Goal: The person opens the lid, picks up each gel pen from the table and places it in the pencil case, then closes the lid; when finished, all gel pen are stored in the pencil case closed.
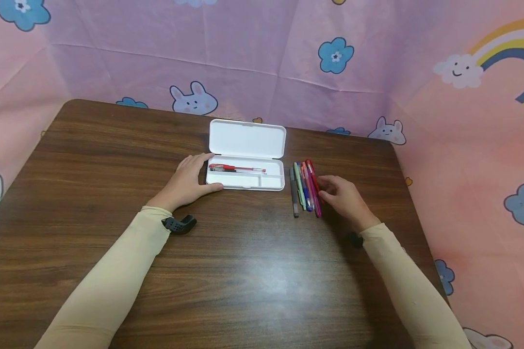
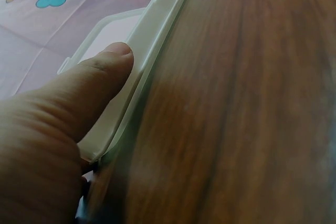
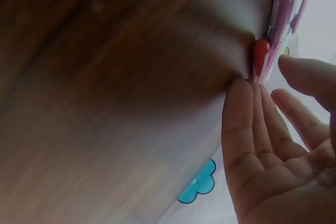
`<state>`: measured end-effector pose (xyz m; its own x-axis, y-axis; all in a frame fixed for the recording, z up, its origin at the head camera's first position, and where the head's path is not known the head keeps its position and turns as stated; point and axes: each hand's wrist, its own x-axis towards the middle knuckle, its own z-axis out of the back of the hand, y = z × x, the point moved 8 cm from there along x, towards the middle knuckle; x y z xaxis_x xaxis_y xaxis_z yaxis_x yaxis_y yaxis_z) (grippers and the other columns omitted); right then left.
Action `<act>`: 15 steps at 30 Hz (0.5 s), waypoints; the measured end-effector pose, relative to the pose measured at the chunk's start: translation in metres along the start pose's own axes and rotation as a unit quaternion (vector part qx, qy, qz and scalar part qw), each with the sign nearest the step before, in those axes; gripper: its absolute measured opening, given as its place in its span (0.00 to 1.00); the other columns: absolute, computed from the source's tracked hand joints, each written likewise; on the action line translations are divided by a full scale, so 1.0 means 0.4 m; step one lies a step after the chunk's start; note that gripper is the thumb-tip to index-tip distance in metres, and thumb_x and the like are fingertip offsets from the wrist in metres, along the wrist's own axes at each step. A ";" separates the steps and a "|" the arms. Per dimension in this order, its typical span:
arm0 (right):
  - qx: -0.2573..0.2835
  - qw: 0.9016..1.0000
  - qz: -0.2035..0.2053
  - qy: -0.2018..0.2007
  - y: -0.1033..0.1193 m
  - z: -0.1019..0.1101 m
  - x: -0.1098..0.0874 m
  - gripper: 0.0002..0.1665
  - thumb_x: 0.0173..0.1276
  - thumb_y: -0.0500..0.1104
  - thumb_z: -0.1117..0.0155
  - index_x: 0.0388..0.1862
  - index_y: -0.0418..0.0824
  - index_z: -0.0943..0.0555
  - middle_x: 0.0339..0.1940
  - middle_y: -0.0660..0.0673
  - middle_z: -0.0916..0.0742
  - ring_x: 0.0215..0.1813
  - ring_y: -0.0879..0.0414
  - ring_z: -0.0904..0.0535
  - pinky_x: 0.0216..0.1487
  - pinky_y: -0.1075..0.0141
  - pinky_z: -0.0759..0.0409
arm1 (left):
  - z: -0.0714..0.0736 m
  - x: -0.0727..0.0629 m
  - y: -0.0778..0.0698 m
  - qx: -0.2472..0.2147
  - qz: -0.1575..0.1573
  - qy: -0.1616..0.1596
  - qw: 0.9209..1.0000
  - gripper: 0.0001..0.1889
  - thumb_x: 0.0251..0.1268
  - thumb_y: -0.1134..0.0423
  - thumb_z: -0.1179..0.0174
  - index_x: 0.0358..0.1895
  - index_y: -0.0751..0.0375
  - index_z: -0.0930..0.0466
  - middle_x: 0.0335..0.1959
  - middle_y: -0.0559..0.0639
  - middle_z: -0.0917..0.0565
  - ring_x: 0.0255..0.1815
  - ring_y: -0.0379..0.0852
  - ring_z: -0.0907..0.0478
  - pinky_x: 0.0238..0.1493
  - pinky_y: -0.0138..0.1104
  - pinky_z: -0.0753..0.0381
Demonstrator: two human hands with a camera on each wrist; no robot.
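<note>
A white pencil case (image 1: pixel 237 182) lies on the table with its lid raised at the back; a red-capped gel pen (image 1: pixel 231 168) rests in its long compartment. My left hand (image 1: pixel 187 180) grips the case's left end, thumb along the front wall and fingers toward the back corner. In the left wrist view, the thumb (image 2: pixel 100 77) presses on that white wall. Right of the case is a row of several pens (image 1: pixel 300 186): grey, mint green, blue, pink and red. My right hand (image 1: pixel 344 198) is at the row's right side, its straight fingertips right at the red pen (image 3: pixel 260 56), thumb apart.
The brown wooden table (image 1: pixel 244 291) stands against a pink and purple printed cloth (image 1: pixel 253 53) at the back and sides. Dark wrist devices (image 1: pixel 180 224) sit at both cuffs. The open lid (image 1: pixel 247 138) stands up close to the table's back edge.
</note>
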<state>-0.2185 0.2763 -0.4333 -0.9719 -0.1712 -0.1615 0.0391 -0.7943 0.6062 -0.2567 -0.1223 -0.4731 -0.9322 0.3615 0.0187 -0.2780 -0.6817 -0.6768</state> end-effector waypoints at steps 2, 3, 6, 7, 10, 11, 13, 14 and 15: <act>0.001 1.000 -0.005 0.002 0.004 -0.004 0.002 0.24 0.76 0.39 0.35 0.68 0.38 0.23 0.61 0.38 0.16 0.55 0.43 0.18 0.57 0.47 0.16 | 0.000 -0.002 -0.001 0.001 0.001 0.000 1.000 0.53 0.60 0.34 0.30 0.82 0.57 0.44 0.81 0.60 0.39 0.83 0.61 0.48 0.83 0.56 0.59; 0.000 1.000 -0.006 0.002 0.005 -0.005 0.003 0.23 0.76 0.39 0.34 0.68 0.38 0.22 0.61 0.38 0.16 0.55 0.43 0.18 0.57 0.47 0.16 | 0.001 -0.002 -0.002 0.001 0.001 0.000 1.000 0.53 0.60 0.34 0.30 0.82 0.57 0.44 0.81 0.60 0.39 0.83 0.61 0.48 0.83 0.56 0.58; -0.007 1.000 -0.008 0.004 0.008 -0.009 0.003 0.22 0.76 0.39 0.34 0.66 0.38 0.22 0.59 0.38 0.16 0.54 0.43 0.18 0.57 0.47 0.16 | 0.001 -0.003 -0.004 0.002 0.000 -0.001 1.000 0.54 0.60 0.34 0.30 0.81 0.58 0.43 0.80 0.60 0.38 0.82 0.61 0.48 0.83 0.56 0.58; -0.010 1.000 -0.008 0.004 0.009 -0.010 0.004 0.22 0.76 0.39 0.34 0.66 0.38 0.22 0.59 0.38 0.16 0.54 0.44 0.18 0.57 0.48 0.16 | 0.002 -0.003 -0.005 0.003 -0.001 -0.001 1.000 0.54 0.60 0.34 0.30 0.81 0.58 0.43 0.81 0.61 0.39 0.82 0.62 0.48 0.83 0.56 0.59; -0.020 1.000 -0.010 0.003 0.008 -0.012 0.007 0.20 0.76 0.39 0.34 0.64 0.39 0.21 0.57 0.39 0.17 0.53 0.44 0.19 0.57 0.48 0.15 | 0.003 -0.003 -0.006 0.006 -0.002 -0.002 1.000 0.54 0.60 0.34 0.30 0.81 0.58 0.44 0.81 0.61 0.39 0.82 0.62 0.48 0.83 0.56 0.58; -0.023 1.000 -0.011 0.002 0.008 -0.013 0.008 0.20 0.76 0.39 0.34 0.64 0.39 0.21 0.57 0.39 0.17 0.53 0.45 0.19 0.57 0.48 0.16 | 0.003 -0.003 -0.006 0.005 -0.003 -0.001 1.000 0.54 0.60 0.34 0.30 0.82 0.58 0.44 0.81 0.61 0.39 0.82 0.62 0.48 0.83 0.56 0.59; -0.029 1.000 -0.012 -0.001 0.007 -0.013 0.009 0.19 0.76 0.39 0.34 0.63 0.39 0.21 0.57 0.39 0.17 0.52 0.45 0.19 0.56 0.49 0.16 | 0.004 -0.003 -0.007 0.006 -0.003 -0.002 1.000 0.53 0.60 0.34 0.30 0.82 0.58 0.44 0.80 0.61 0.39 0.82 0.62 0.47 0.83 0.56 0.58; -0.030 0.999 -0.012 -0.002 0.007 -0.013 0.010 0.19 0.76 0.39 0.34 0.63 0.39 0.21 0.56 0.39 0.17 0.52 0.45 0.19 0.56 0.49 0.16 | 0.004 -0.003 -0.007 0.007 -0.003 -0.003 1.000 0.53 0.60 0.34 0.30 0.82 0.58 0.44 0.80 0.60 0.38 0.82 0.61 0.47 0.83 0.56 0.57; -0.031 0.999 -0.012 -0.004 0.007 -0.013 0.010 0.19 0.76 0.39 0.34 0.63 0.39 0.21 0.56 0.39 0.17 0.52 0.45 0.19 0.56 0.49 0.15 | 0.004 -0.002 -0.007 0.007 -0.004 -0.003 1.000 0.53 0.60 0.34 0.30 0.82 0.58 0.44 0.80 0.60 0.38 0.82 0.61 0.46 0.83 0.56 0.57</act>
<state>-0.2212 0.2703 -0.4365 -0.9745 -0.1473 -0.1693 0.0298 -0.8326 0.5530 -0.2554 -0.1218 -0.4701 -0.9315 0.3627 0.0285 -0.2883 -0.6883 -0.6657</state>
